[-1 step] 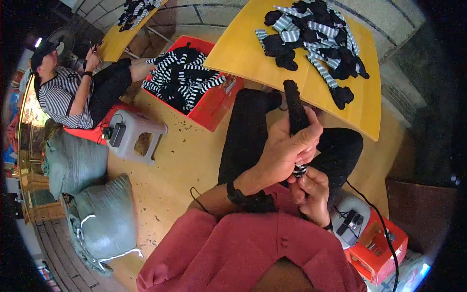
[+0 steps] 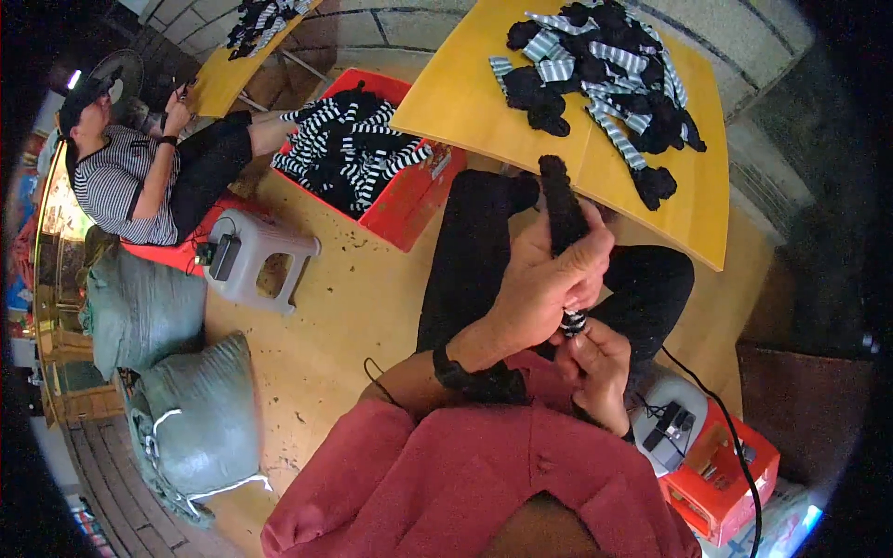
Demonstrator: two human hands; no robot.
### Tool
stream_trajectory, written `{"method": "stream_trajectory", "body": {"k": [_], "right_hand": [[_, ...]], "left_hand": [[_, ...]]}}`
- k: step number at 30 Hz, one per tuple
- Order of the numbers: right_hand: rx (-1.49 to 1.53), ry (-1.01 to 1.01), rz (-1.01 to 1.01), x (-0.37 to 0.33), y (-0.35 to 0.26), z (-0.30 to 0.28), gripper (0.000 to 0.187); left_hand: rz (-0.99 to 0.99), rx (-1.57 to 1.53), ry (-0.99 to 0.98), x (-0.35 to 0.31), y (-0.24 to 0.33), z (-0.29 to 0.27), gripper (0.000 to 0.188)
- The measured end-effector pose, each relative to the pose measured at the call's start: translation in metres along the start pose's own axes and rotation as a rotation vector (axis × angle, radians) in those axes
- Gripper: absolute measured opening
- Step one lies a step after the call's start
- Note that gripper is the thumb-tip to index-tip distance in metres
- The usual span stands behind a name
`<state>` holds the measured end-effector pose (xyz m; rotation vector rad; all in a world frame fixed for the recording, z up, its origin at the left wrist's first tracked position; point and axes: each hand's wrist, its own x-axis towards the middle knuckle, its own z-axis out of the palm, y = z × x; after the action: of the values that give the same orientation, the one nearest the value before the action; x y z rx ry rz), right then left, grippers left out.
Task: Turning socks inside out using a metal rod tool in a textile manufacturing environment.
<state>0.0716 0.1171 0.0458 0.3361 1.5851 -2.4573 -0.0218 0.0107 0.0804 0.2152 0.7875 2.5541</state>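
Note:
A black knitted sock (image 2: pixel 563 209), with a black-and-white striped part at its lower end, stands tilted in front of me. My left hand (image 2: pixel 544 274) is wrapped round its middle, thumb along the near side. Just below, my right hand (image 2: pixel 595 363) pinches the striped end, its fingertips partly hidden by the sock. Beyond my hands, a pile of black and grey-striped socks (image 2: pixel 609 70) lies on the yellow table (image 2: pixel 456 102).
A red bin (image 2: pixel 409 209) holds black-and-white striped knits. At left, a person (image 2: pixel 126 186) sits near a grey stool (image 2: pixel 270 246) and full green sacks (image 2: pixel 200 418). At lower right, a black cable (image 2: pixel 735 437) runs past a red crate (image 2: pixel 744 465).
The sock's upper tip has shifted slightly left and down, and both hands have moved a little with it. Both grips stay closed.

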Motion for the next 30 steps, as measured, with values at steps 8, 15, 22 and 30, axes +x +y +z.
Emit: {"method": "stream_trajectory", "body": {"k": [8, 15, 22, 30], "right_hand": [[-0.579, 0.100, -0.304, -0.017, 0.035, -0.023, 0.019], [-0.485, 0.126, -0.296, -0.017, 0.032, -0.022, 0.014], [-0.396, 0.093, -0.206, -0.005, 0.019, -0.019, 0.018], [-0.069, -0.020, 0.080, -0.005, 0.001, -0.010, 0.018]], "left_hand": [[0.208, -0.065, 0.022, 0.014, 0.034, -0.005, 0.016], [0.155, -0.116, -0.041, 0.007, 0.016, -0.010, 0.013], [-0.045, -0.082, -0.051, -0.008, -0.016, -0.008, 0.009], [-0.009, -0.083, -0.116, -0.007, 0.002, -0.009, 0.025]]}}
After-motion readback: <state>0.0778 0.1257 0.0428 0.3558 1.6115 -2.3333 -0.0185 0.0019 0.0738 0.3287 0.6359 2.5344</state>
